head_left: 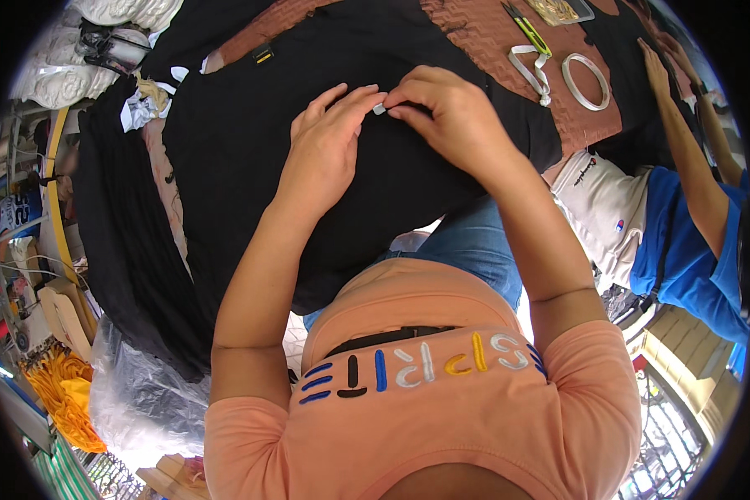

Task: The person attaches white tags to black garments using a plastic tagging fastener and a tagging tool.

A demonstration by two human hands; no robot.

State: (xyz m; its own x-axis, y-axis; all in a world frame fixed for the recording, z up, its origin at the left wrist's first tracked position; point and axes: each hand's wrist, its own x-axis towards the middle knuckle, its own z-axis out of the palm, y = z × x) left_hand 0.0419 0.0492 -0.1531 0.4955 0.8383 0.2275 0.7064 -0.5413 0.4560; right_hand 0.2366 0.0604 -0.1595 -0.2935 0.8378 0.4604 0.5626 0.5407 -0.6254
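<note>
Peach fabric shirt (442,425) — multicolour embroidered letters (425,364) across chest. Flat black cloth (250,167) — small black label (263,54), yellow print too small to read. Co-worker's off-white shorts (596,208): dark script (586,171), small emblem (620,225). Dark-blue garment (18,212), left: white numerals.

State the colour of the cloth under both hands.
The cloth is black, best seen in the head view.

At twelve o'clock, the right hand (448,104) half covers a white scrap (380,109) too small to identify; whether the left hand (325,140) grips it too cannot be told. The top edge crops the black fabric (367,50) there and, at one o'clock, a clear packet (587,15) of brass-coloured bits (558,10). The dark rim cuts off a blue-shirted co-worker (682,237) at three o'clock and white bundles (58,86) at ten.
</note>
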